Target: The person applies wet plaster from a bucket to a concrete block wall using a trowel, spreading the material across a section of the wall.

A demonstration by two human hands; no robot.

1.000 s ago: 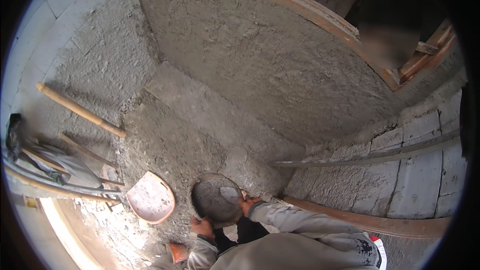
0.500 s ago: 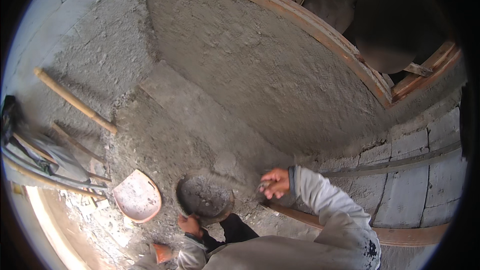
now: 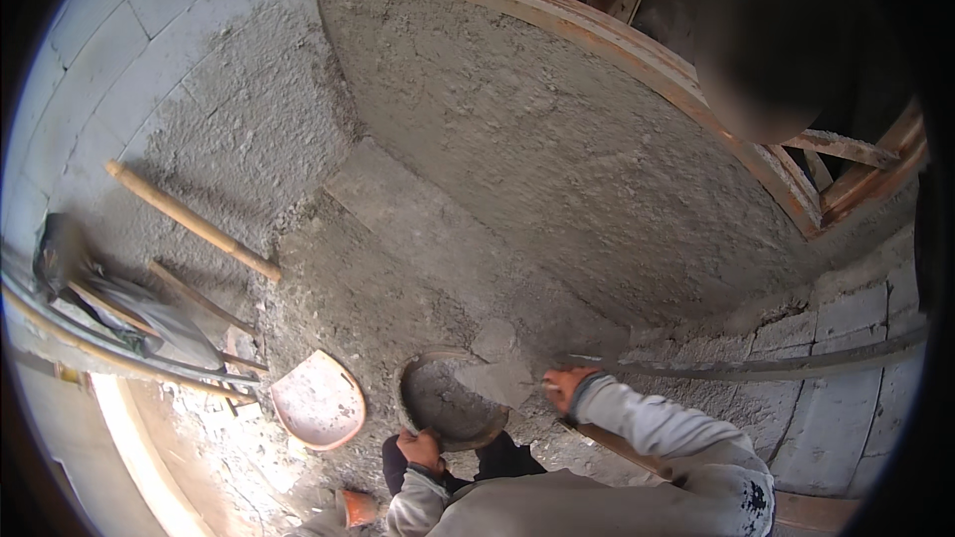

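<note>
My left hand point(image 3: 422, 449) is closed on the near-left rim of a round, dark mortar pan point(image 3: 406, 408). Wet grey mortar point(image 3: 443, 400) lies inside it. To the right of the pan, my right hand point(image 3: 564, 388) is closed around the handle of a trowel. The trowel's flat grey blade point(image 3: 497, 378) points left, over the right part of the pan. It blends with the mortar, so I cannot tell whether it carries a load. My knees show dark just beneath the pan.
A pale scoop-shaped tray point(image 3: 318, 403) lies left of the pan, an orange pot point(image 3: 360, 508) nearer me. A wooden pole point(image 3: 194, 221) leans by the left wall. Ahead stands a rough plastered wall point(image 3: 557, 129) under a wooden frame point(image 3: 557, 10); a long bar point(image 3: 756, 368) runs along the right blocks.
The whole view has shifted, so the scene sits farther right. My right hand has brought the trowel closer to the pan, its blade now over it. My left hand keeps hold of the rim.
</note>
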